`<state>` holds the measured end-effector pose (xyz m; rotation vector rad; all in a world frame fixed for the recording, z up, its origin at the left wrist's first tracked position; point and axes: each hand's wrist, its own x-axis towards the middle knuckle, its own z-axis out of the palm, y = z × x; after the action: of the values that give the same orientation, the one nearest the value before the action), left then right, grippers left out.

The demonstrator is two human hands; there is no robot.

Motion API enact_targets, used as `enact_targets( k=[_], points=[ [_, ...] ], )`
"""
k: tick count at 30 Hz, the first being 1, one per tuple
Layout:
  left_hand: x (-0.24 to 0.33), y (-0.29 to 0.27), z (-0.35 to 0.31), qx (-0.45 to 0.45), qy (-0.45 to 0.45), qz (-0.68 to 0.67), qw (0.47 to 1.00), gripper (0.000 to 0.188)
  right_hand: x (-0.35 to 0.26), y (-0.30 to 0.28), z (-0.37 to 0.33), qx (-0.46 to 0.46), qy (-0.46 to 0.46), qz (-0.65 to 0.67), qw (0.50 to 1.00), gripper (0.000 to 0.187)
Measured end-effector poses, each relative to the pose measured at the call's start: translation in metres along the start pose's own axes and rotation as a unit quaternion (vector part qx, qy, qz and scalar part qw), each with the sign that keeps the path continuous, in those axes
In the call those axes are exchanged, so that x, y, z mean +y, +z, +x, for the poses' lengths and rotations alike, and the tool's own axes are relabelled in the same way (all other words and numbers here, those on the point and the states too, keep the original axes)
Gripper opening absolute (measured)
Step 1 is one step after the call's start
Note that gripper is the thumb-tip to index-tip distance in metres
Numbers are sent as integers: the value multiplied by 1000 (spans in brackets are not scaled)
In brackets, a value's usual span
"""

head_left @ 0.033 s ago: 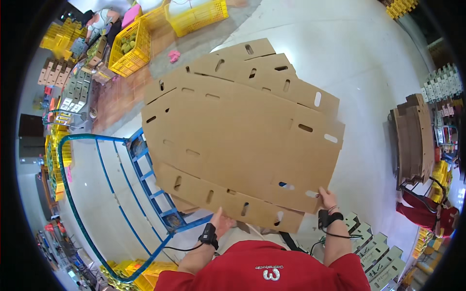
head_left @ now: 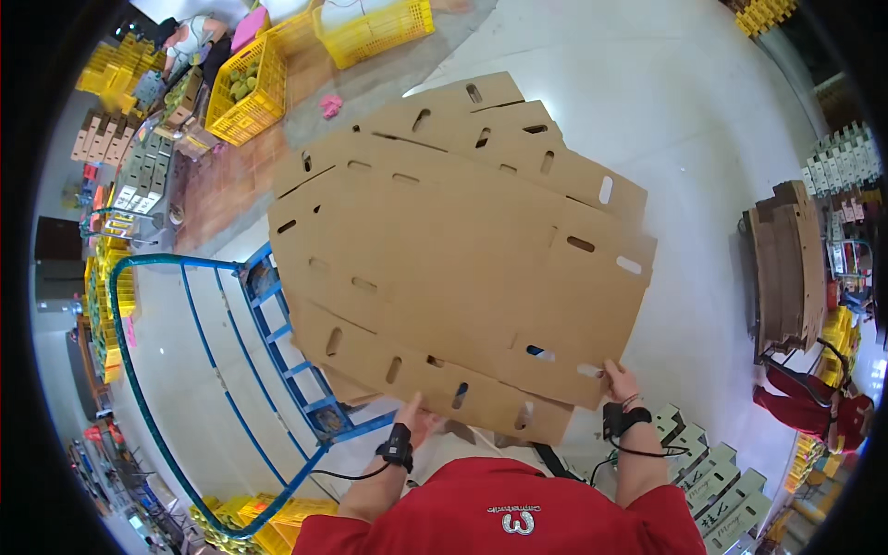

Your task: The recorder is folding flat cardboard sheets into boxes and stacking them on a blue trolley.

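Note:
A large flattened brown cardboard box blank [head_left: 444, 240], cut with oval handle slots, spreads out in front of me. Other flat cardboard blanks [head_left: 490, 92] fan out beyond its far edge. My right hand [head_left: 622, 381] grips the near right corner, thumb on top, beside a slot. At the near edge, left of centre, my left hand [head_left: 418, 421] is closed on the cardboard, its fingers partly hidden under it. A blue metal trolley [head_left: 294, 368] with a curved green-wrapped handle lies left of the cardboard and partly beneath it.
A stack of folded brown cardboard [head_left: 786, 268] stands at the right, with a person in red [head_left: 805, 398] nearby. Pale printed cartons [head_left: 721, 490] sit near right. Yellow crates [head_left: 245, 102] with green fruit and another person [head_left: 194, 46] are at the far left.
The near side of the cardboard has shifted slightly left and toward me, along with my right hand. My left hand has barely moved.

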<state>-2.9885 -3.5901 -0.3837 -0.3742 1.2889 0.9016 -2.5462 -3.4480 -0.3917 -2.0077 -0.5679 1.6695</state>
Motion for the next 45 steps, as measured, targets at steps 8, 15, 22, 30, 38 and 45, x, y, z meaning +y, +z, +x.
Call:
enact_targets(
  k=[8,15,22,30,38,45],
  points=[
    [104,34,-2,112,223,138,959,28,33,82,-43,-170,155,-123,965,42],
    [170,32,-10,166,295,344,876,21,-3,30,-14,3,58,-157,986,36],
    [243,-56,-10,111,321,268,902,29,-149,52,63,198,-342,-318,862,41],
    [182,-79,-10,89,264,139,950,41,-168,112,108,13,-288,-316,904,44],
    [203,14,-36,56,239,393,886,53,-201,205,-23,-169,-258,-585,750,69],
    [150,-42,-5,60,222,29,973,53,-189,170,16,-174,-39,-279,943,36]
  ],
)
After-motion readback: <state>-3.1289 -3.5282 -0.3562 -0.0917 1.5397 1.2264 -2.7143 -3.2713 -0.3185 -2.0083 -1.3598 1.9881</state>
